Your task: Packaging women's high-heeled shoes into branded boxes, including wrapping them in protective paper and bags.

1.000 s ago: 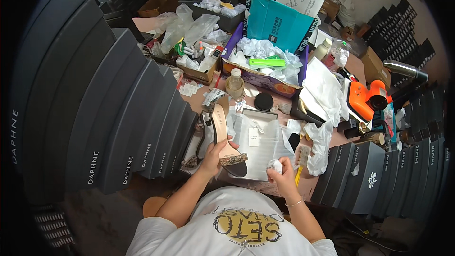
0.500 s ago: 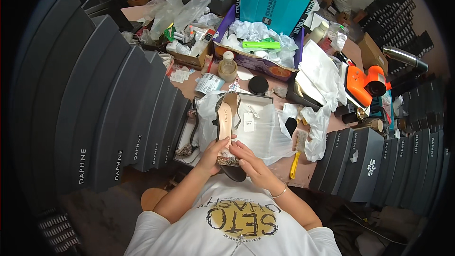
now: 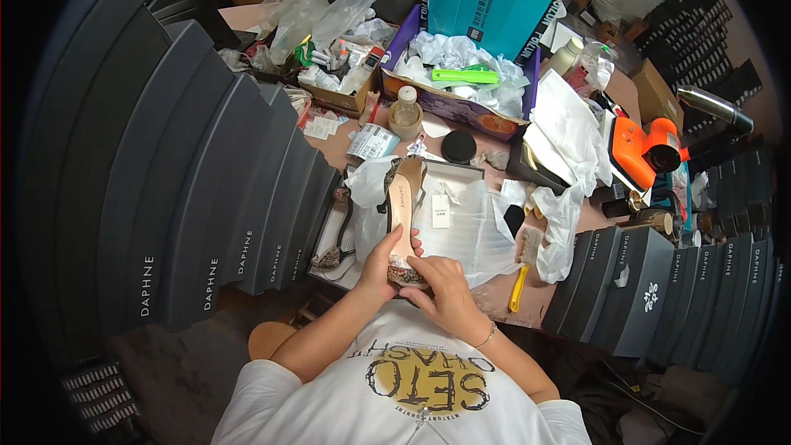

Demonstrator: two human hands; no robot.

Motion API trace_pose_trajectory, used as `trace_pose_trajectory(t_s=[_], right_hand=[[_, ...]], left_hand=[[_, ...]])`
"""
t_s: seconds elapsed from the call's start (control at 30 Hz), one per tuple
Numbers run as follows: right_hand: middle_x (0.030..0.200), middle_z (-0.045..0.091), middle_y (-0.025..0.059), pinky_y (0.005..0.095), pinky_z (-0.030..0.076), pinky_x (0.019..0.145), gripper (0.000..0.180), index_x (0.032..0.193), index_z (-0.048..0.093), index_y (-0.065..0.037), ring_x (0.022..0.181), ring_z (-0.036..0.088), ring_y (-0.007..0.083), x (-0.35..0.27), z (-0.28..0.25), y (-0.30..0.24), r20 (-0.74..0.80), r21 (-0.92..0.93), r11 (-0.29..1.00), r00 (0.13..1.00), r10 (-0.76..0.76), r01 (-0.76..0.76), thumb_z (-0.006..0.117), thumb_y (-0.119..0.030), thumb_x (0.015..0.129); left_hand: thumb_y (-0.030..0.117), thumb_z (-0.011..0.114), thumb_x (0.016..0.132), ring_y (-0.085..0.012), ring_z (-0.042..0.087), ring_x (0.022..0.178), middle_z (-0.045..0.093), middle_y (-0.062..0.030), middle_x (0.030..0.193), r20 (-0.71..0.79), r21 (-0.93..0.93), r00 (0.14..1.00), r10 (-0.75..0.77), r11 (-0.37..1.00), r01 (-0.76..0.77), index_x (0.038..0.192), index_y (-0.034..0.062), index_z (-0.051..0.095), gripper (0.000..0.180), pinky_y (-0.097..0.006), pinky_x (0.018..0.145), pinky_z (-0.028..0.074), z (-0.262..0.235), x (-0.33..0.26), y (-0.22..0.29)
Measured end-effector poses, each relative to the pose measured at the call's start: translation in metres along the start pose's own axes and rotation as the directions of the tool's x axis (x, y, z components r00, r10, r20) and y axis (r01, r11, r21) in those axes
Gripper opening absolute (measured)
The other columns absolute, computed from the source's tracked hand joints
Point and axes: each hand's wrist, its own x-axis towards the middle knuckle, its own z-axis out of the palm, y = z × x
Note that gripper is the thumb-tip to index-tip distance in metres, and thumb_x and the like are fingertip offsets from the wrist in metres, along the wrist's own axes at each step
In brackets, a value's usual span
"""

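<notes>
Over the near edge of the open shoebox [image 3: 465,171], the sandal [image 3: 401,213] points its heel end away. The left hand [image 3: 383,268] grasps its midsection; the right hand [image 3: 445,284], nearer the toe, contacts the patterned strap [image 3: 407,277]; any pinch on the white wad [image 3: 400,262] is unclear.

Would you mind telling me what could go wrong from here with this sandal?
The left hand holds the beige-insoled sandal while the right hand touches its patterned front strap; too much pressure might crease that strap. The yellow-handled brush lies near the pinkish table's front edge, so it might get knocked off.
</notes>
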Motion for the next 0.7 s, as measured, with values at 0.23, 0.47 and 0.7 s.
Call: trace_pose_trajectory(t_s=[0.23, 0.47, 0.7], right_hand=[[0.072, 0.053, 0.0095, 0.0394, 0.045, 0.062, 0.032, 0.079, 0.055, -0.006, 0.07, 0.055, 0.0286, 0.017, 0.005, 0.034, -0.082, -0.087, 0.985, 0.984, -0.158, 0.15, 0.07, -0.034, 0.078], [0.068, 0.055, 0.0067, 0.04, 0.046, 0.062, 0.025, 0.073, 0.058, -0.009, 0.064, 0.057, 0.0271, 0.012, 0.042, 0.15, -0.037, -0.367, 0.93, 0.999, -0.038, 0.021, 0.072, -0.029, 0.075], [0.077, 0.063, 0.0194, 0.0446, 0.047, 0.068, 0.016, 0.081, 0.065, -0.002, 0.074, 0.061, 0.038, -0.031, -0.003, 0.117, 0.113, -0.008, 0.938, 0.932, 0.344, -0.345, 0.064, -0.018, 0.079]], left_hand=[[0.033, 0.051, 0.095, -0.0148, 0.061, 0.086, 0.062, -0.0065, 0.094, 0.061, 0.203, 0.995, -0.076, 0.977, 0.063, 0.11, 0.0038, 0.056, 0.033, -0.028, 0.077, 0.049, 0.026, 0.018, 0.002], [0.028, 0.054, 0.094, -0.016, 0.061, 0.081, 0.061, -0.0054, 0.088, -0.06, 0.591, 0.924, 0.378, 0.759, -0.272, 0.097, 0.0026, 0.06, 0.026, -0.03, 0.073, 0.051, -0.034, 0.01, 0.057], [0.028, 0.057, 0.091, -0.0239, 0.058, 0.088, 0.057, -0.0138, 0.097, -0.442, -0.049, 0.897, -0.025, 0.999, 0.003, 0.099, -0.0018, 0.055, 0.031, -0.034, 0.079, 0.051, -0.178, 0.0, -0.005]])
